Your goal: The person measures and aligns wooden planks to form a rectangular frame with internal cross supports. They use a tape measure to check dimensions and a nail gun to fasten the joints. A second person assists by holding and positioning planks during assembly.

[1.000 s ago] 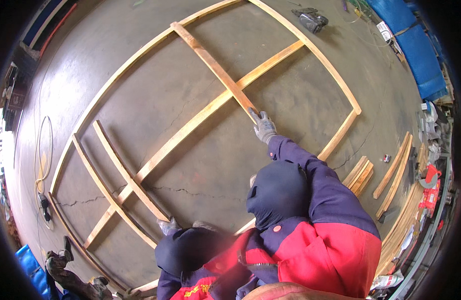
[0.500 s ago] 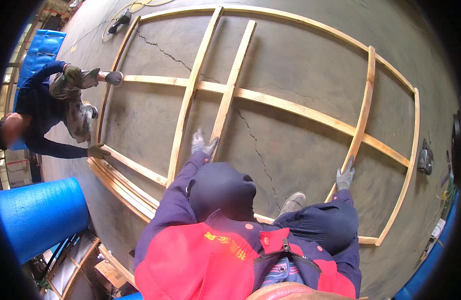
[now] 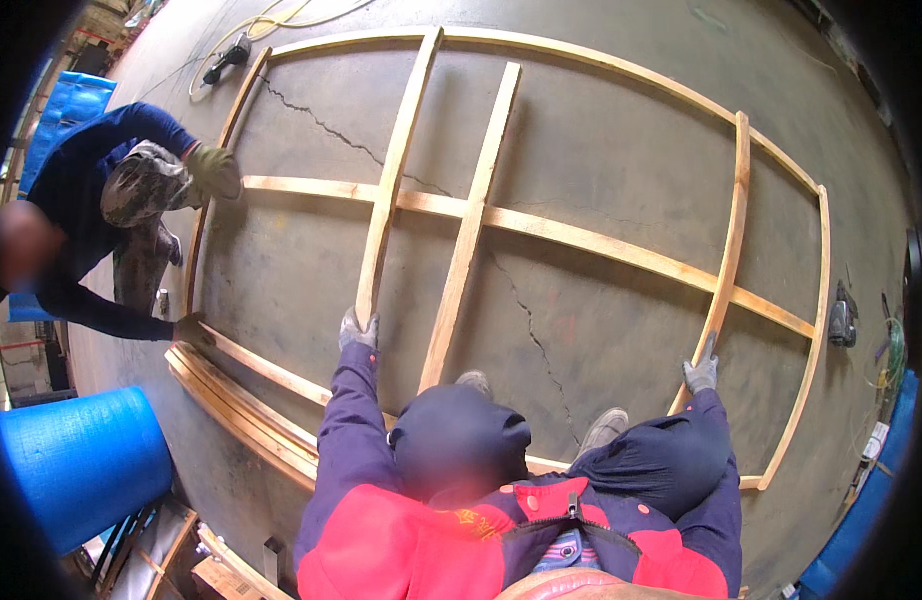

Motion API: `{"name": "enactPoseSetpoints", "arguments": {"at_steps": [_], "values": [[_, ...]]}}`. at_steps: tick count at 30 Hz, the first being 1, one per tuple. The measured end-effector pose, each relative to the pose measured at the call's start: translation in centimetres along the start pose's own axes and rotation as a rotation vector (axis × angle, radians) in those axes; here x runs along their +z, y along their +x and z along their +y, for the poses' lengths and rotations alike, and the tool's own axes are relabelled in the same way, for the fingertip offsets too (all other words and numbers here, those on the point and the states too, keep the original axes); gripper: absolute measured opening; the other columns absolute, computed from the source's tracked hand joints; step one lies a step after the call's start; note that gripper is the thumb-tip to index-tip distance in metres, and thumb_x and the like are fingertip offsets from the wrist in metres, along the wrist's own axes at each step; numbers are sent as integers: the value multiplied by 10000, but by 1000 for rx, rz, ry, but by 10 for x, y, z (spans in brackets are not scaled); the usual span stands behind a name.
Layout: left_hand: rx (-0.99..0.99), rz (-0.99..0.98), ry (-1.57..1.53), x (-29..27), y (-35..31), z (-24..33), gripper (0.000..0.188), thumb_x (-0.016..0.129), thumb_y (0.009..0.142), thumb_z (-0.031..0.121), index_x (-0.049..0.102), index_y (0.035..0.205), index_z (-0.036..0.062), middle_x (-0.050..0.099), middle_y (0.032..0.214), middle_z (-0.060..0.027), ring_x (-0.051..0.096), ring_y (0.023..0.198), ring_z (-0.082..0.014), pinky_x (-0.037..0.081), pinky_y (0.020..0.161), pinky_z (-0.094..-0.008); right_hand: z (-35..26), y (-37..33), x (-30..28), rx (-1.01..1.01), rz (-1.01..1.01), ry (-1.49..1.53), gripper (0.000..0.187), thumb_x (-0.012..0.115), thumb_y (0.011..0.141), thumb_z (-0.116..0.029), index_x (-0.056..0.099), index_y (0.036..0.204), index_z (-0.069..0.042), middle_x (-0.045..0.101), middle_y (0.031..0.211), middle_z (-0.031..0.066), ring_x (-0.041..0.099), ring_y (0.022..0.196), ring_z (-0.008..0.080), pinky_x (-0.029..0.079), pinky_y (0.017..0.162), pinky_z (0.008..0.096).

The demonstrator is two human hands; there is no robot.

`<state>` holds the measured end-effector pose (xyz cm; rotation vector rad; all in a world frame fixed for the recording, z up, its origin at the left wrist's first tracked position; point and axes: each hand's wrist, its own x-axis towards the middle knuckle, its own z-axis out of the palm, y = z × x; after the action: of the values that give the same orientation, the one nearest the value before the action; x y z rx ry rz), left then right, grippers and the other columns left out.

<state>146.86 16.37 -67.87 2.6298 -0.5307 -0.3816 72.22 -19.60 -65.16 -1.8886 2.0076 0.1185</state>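
A large frame of pale wooden slats lies on the concrete floor, with a long middle rail (image 3: 591,234) running across it. My left hand (image 3: 359,331), in a grey glove, is closed around the near part of the left cross slat (image 3: 394,180). Between the two hands, nearer the left, another cross slat (image 3: 471,235) lies over the middle rail, untouched. My right hand (image 3: 701,371), also gloved, grips the near part of the right cross slat (image 3: 733,225), one finger stretched along it. My knees are bent at the frame's near side.
At the left a co-worker (image 3: 91,220) crouches, one gloved hand at the frame's left end and the other at the near rail. Stacked slats (image 3: 243,415) and a blue drum (image 3: 86,460) are near left. Black power tools (image 3: 227,60) (image 3: 842,318) lie beyond the frame's left and right ends.
My left hand has gone from the loose middle slat to the left cross slat and closed on it. My right hand stays on its slat. The co-worker's hand has moved from the knee to the frame's end.
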Motion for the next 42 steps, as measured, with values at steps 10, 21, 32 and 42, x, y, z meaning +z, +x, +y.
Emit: {"name": "enactPoseSetpoints", "arguments": {"at_steps": [10, 21, 32, 42], "values": [[73, 11, -119, -51, 119, -19, 609, 858, 771, 332, 632, 1224, -8, 697, 1065, -256, 679, 982, -429, 534, 841, -474, -28, 7, -23, 117, -94, -195, 1121, 784, 815, -294, 20, 1635, -316, 461, 1408, 352, 565, 1232, 491, 494, 1032, 519], [303, 196, 200, -40, 80, 23, 958, 832, 782, 334, 348, 1545, 15, 446, 1492, -272, 445, 1370, -427, 370, 1160, -462, -4, -69, -29, 359, 67, -126, 1124, 822, 780, -441, 146, 1633, -162, 442, 1465, 351, 542, 1284, 471, 457, 1071, 514], [559, -480, 114, 53, -152, 87, 868, 836, 761, 251, 396, 1461, -13, 583, 1281, -237, 592, 1175, -374, 471, 1012, -475, -8, -149, -9, 435, 87, 287, 806, 807, 798, -392, 470, 1468, -97, 658, 1203, 260, 658, 1106, 426, 536, 915, 492], [336, -343, -38, 52, -69, 147, 711, 820, 750, 247, 507, 1338, 0, 653, 1144, -227, 654, 1069, -362, 526, 934, -441, 88, -131, 49, 416, 155, 259, 636, 808, 794, -373, 569, 1310, -88, 680, 1185, 213, 652, 1124, 399, 532, 907, 496]]}}
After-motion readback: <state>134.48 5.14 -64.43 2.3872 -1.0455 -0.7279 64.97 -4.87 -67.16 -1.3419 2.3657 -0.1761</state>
